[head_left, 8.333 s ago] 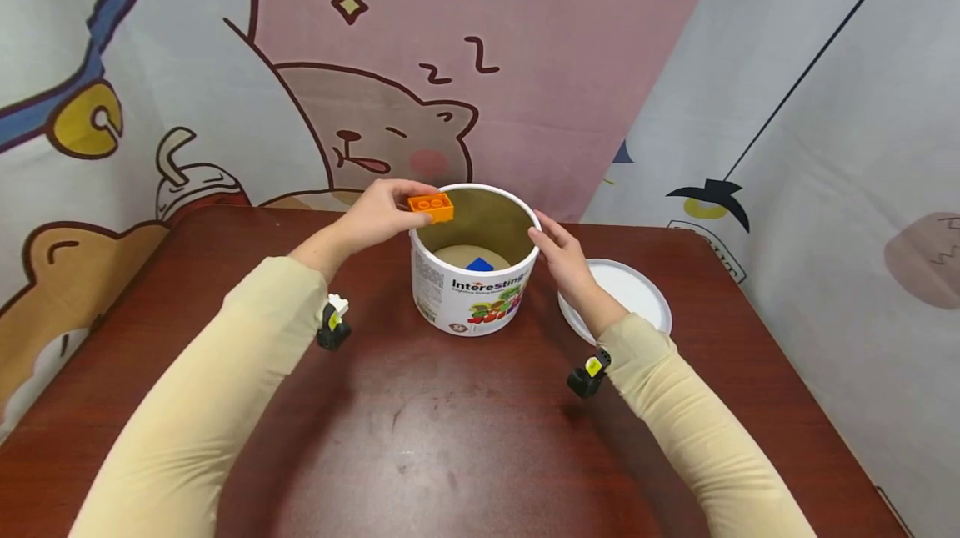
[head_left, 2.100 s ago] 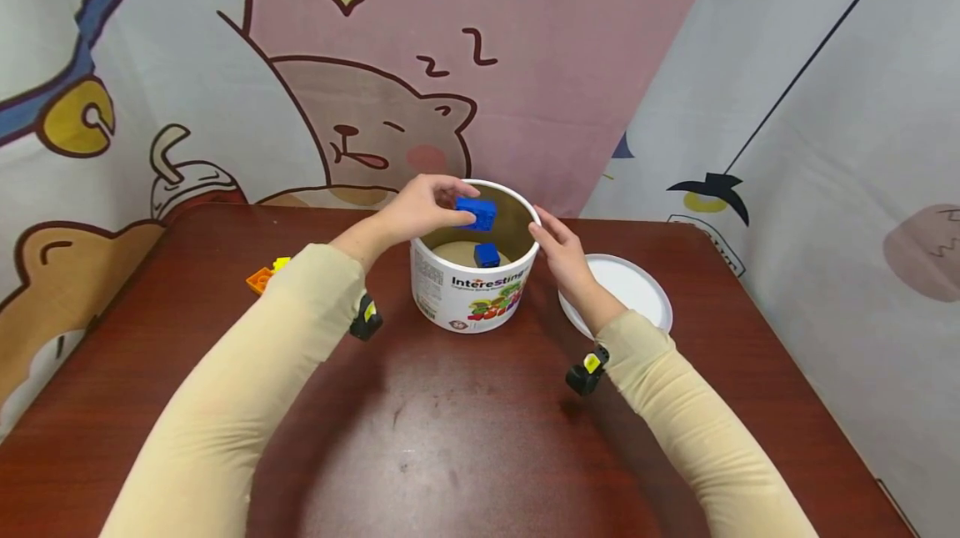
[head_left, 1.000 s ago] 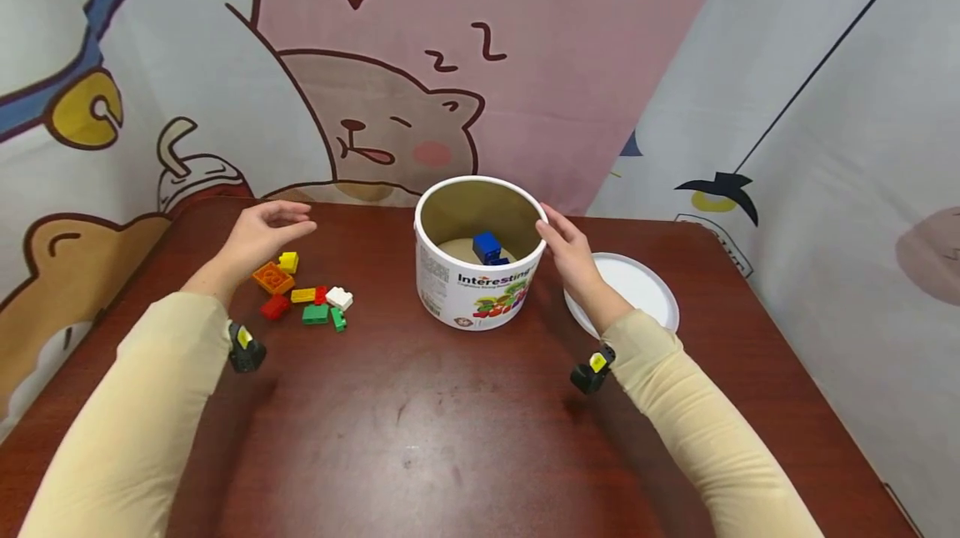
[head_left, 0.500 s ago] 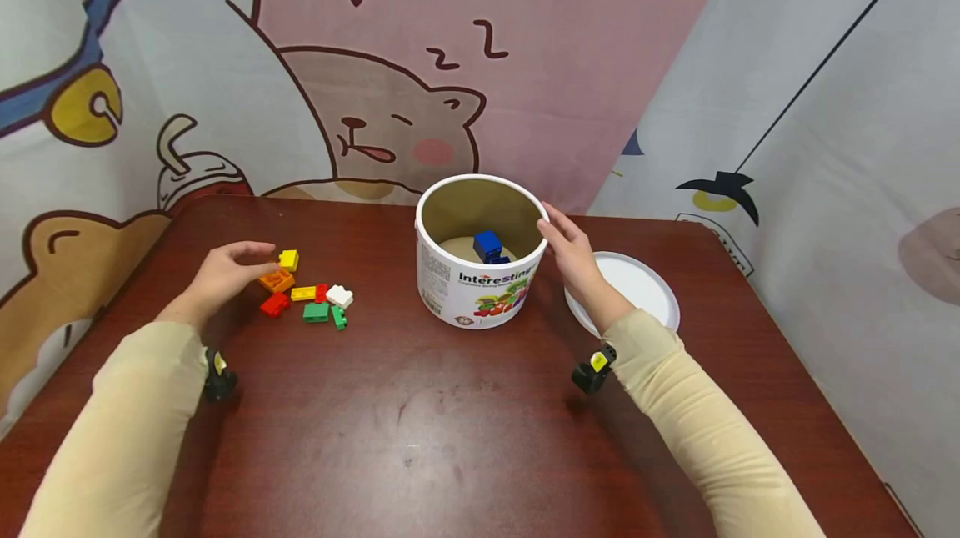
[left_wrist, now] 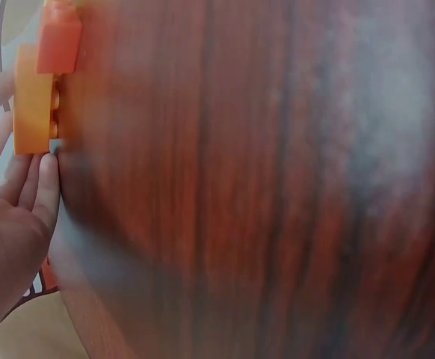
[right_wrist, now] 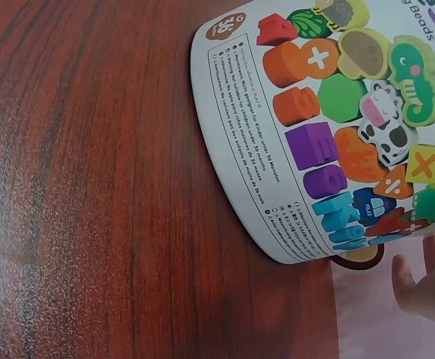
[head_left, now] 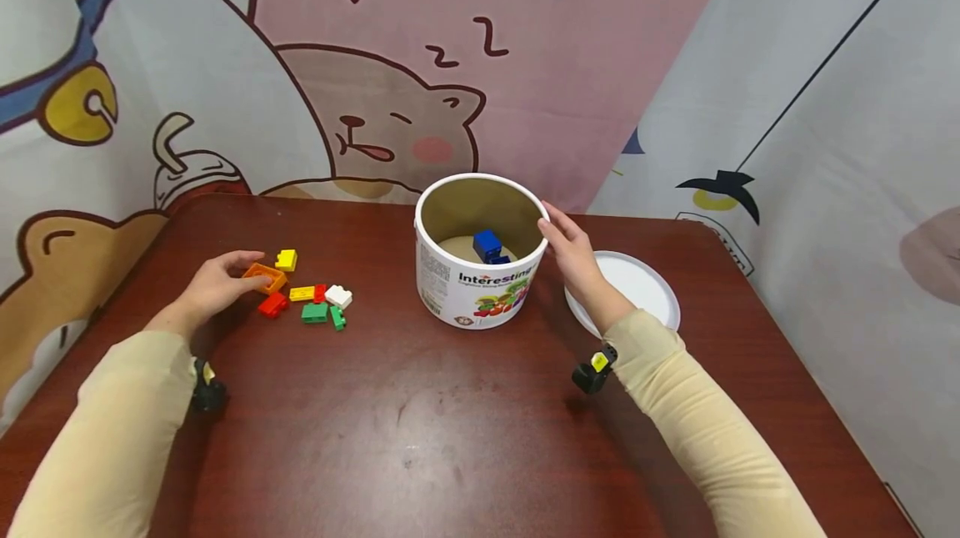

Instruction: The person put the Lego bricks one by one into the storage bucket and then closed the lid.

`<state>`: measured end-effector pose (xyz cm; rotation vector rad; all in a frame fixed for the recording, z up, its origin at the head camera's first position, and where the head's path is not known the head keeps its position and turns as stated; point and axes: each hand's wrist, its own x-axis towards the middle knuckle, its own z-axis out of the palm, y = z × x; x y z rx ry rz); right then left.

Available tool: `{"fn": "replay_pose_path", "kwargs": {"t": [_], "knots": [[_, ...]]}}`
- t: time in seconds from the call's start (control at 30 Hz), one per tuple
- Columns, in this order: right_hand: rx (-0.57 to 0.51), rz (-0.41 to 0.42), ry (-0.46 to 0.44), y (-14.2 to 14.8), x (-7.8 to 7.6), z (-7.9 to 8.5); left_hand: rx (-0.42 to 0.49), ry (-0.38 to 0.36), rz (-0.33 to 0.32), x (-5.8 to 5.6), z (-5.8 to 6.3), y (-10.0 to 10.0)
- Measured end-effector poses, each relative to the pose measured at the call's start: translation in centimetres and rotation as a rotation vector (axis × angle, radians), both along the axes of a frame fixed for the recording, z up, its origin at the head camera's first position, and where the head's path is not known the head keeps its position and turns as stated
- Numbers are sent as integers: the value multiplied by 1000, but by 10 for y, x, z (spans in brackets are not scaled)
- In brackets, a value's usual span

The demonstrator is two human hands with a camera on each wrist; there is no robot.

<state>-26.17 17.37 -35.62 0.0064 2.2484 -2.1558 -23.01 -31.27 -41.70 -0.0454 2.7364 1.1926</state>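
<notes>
At the left of the table my left hand (head_left: 216,286) pinches an orange toy brick (head_left: 267,277) between thumb and fingers. In the left wrist view, the fingertips press against the side and end of the orange brick (left_wrist: 33,101). A red brick (head_left: 273,304) lies just in front of it and a yellow one (head_left: 287,260) behind. My right hand (head_left: 573,258) holds the right rim of a white printed bucket (head_left: 442,288), thumb at the edge. Inside the bucket sit blue bricks (head_left: 487,244). The right wrist view shows the bucket's picture label (right_wrist: 352,112) and part of the right hand (right_wrist: 430,292).
Near the left hand lie a flat yellow brick (head_left: 302,294), a small red one (head_left: 320,293), a white one (head_left: 339,296) and green bricks (head_left: 315,314). A round white lid (head_left: 637,288) rests right of the bucket, under the right forearm. A cartoon cloth hangs behind the table.
Earlier my left hand held an orange brick, then a blue one, over the bucket. It has since gone left and down, gripping another orange brick and shifting it slightly left. My right hand stays at the rim.
</notes>
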Motion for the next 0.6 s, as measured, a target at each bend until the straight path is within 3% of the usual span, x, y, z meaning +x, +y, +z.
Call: {"fn": "replay_pose_path", "kwargs": {"t": [0.13, 0.37, 0.6], "knots": [[-1, 3, 0, 0, 0, -1, -20, -8, -9, 2, 3, 0], [-9, 5, 3, 2, -2, -2, -5, -96, -31, 1, 5, -5], [-16, 4, 5, 2, -1, -2, -36, -60, -44, 1, 0, -6]]}}
